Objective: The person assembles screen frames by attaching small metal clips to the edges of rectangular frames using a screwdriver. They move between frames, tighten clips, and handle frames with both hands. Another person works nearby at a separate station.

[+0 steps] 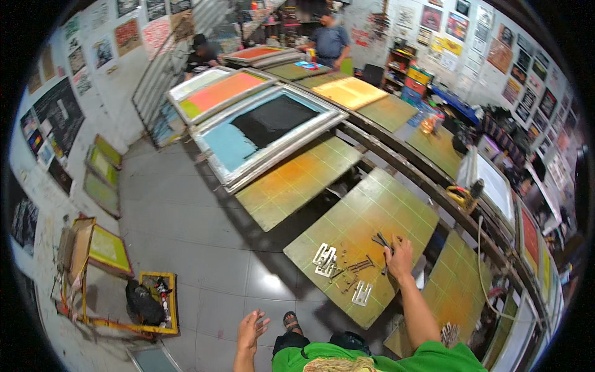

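Note:
My right hand (pixel 400 257) reaches over a green-yellow gridded board (pixel 390 204), its fingers bent around a dark hand tool (pixel 382 240) that looks like pliers. The tool's exact kind is too small to make out. To the left of that hand lie several long dark bolts (pixel 361 265) among scattered small screws and nuts. Two slotted white metal brackets (pixel 325 259) rest near the board's left edge, and another slotted bracket (pixel 362 293) sits closer to me. My left hand (pixel 252 328) hangs in the air off the board, fingers apart, holding nothing.
Framed printing screens, one with black ink on blue (pixel 266 130), stand over neighbouring boards. A metal rail (pixel 409 161) runs behind my board. More metal pieces (pixel 450 335) lie on the board at right. Two people (pixel 331 43) are farther back. A yellow frame (pixel 175 304) lies on the floor.

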Tool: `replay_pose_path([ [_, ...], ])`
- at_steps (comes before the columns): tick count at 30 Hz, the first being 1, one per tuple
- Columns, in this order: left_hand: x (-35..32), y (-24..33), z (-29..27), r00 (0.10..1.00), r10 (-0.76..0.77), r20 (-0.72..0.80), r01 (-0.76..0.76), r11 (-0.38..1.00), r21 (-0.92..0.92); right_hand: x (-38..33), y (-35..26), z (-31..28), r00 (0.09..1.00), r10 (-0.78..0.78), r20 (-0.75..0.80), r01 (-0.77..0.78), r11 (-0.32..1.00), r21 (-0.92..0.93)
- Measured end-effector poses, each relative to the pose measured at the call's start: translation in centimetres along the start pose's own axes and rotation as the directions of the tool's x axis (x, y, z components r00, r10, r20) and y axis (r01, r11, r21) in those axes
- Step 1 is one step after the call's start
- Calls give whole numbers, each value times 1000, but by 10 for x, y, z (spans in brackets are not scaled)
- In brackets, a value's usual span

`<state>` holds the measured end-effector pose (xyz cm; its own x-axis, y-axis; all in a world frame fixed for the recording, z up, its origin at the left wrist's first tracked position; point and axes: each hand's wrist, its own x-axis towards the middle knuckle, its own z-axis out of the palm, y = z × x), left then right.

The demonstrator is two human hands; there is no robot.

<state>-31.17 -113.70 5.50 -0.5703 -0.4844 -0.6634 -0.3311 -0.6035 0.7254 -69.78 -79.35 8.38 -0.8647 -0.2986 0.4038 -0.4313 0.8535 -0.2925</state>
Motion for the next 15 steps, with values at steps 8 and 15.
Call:
replay_pose_path([
  [8, 83, 27, 24, 984, -96, 152, 58, 970, 235, -125, -26, -82, 967, 254, -24, -250, 962, 112],
  [15, 86, -41, 89, 841, -371, 393, -18, 708, 706, -291, -21, -174, 772, 580, -258, -589, 807, 53],
])
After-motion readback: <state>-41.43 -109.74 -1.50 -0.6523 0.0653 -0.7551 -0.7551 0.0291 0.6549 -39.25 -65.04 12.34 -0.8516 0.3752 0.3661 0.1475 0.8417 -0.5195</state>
